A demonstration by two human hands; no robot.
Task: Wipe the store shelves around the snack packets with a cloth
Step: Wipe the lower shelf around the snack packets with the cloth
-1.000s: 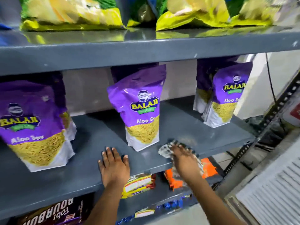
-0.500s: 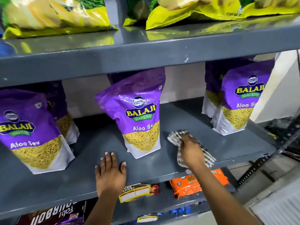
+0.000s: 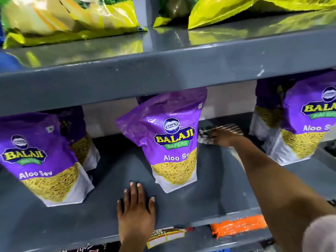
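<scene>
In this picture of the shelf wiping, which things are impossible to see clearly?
- Cloth, head view: motion-blurred and mostly under the right hand; pattern unclear.
- Right purple packet: cut by the frame's right edge.
- Packets on the lower shelf: hidden behind the middle shelf's front lip.

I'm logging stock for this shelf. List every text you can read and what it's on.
"BALAJI WAFERS", "Aloo Se", cut off: middle purple packet.
"BALAJI", "Aloo Sev": left purple packet.
"BALA", "Aloo S", cut off: right purple packet.
"PER", "ANKET", partial: yellow packet on the shelf below.
Orange packet: print too blurred.
</scene>
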